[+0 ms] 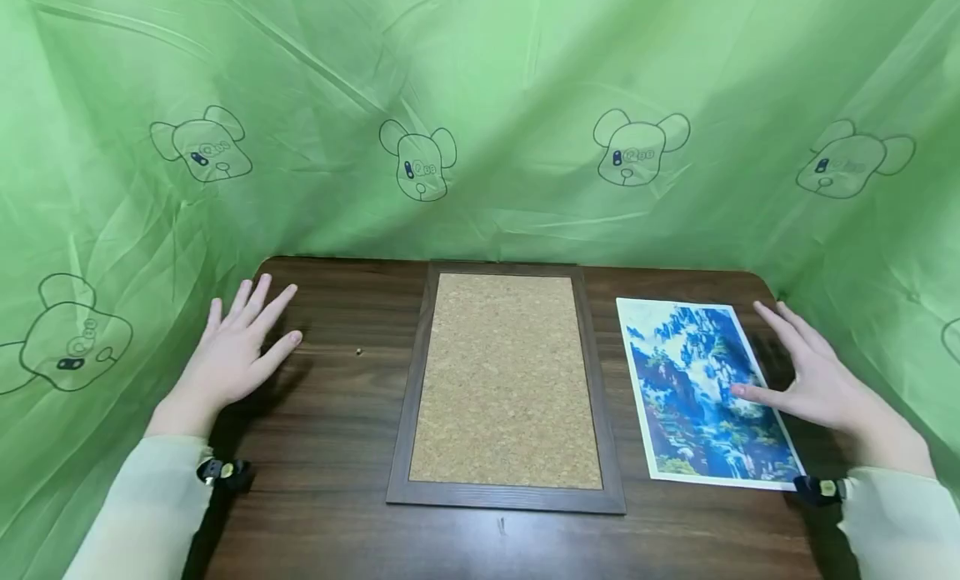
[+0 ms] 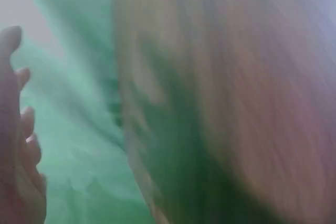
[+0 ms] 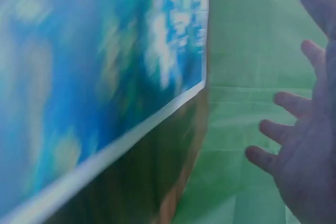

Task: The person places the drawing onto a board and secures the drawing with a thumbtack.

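Note:
A cork board in a dark wooden frame lies upright in the middle of the brown table. To its right rests a printed picture of a blue landscape with a white border. My right hand hovers at the picture's right edge, fingers spread, its thumb overlapping the print in the head view. On the far left, my left hand is held over the table's left side with fingers straight and spread. Nothing is in either hand. The right wrist view shows the spread right hand beside the picture's edge.
Green cloth with line-drawn mouse heads hangs behind and on both sides of the table. A tiny speck lies between my left hand and the cork board. Each wrist wears a small black camera strap.

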A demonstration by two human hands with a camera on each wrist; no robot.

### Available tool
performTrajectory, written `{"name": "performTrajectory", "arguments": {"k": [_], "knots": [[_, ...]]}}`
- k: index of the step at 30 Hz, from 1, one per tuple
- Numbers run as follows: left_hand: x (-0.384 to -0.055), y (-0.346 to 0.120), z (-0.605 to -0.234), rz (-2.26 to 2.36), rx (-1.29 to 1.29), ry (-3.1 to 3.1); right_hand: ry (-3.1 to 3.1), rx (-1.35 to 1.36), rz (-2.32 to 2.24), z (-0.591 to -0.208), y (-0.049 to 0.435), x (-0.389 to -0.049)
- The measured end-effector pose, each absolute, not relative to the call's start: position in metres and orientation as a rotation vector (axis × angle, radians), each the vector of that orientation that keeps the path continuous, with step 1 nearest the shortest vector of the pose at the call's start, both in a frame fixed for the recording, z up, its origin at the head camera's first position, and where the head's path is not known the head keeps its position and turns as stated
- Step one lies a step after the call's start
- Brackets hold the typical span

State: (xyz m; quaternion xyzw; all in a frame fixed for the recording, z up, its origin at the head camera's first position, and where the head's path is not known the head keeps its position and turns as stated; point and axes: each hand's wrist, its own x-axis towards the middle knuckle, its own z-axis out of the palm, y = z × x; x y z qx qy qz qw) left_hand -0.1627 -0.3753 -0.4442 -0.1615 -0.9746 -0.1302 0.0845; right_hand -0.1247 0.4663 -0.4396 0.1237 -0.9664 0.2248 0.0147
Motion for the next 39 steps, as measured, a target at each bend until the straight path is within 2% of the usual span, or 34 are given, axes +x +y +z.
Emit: {"name": "performTrajectory", "arguments": {"k": [6,18,27,39], "knots": [[-0.166,-0.331,-0.444,-0.706,-0.478,-2.775,-3.042,0.176,0.916,-0.442,0.460,-0.121],[-0.159,-0.255,-0.463,-1.154,-0.585,-2.812,-3.106,0.062,1.011,-0.463,0.456,-0.115],[-0.166,-0.234,-0.475,-1.274,-0.660,-2.708,-3.093,0.046,1.014,-0.472,0.456,-0.111],[-0.166,-0.233,-0.492,-1.270,-0.730,-2.975,-3.232,0.010,0.974,-0.475,0.463,-0.115]]}}
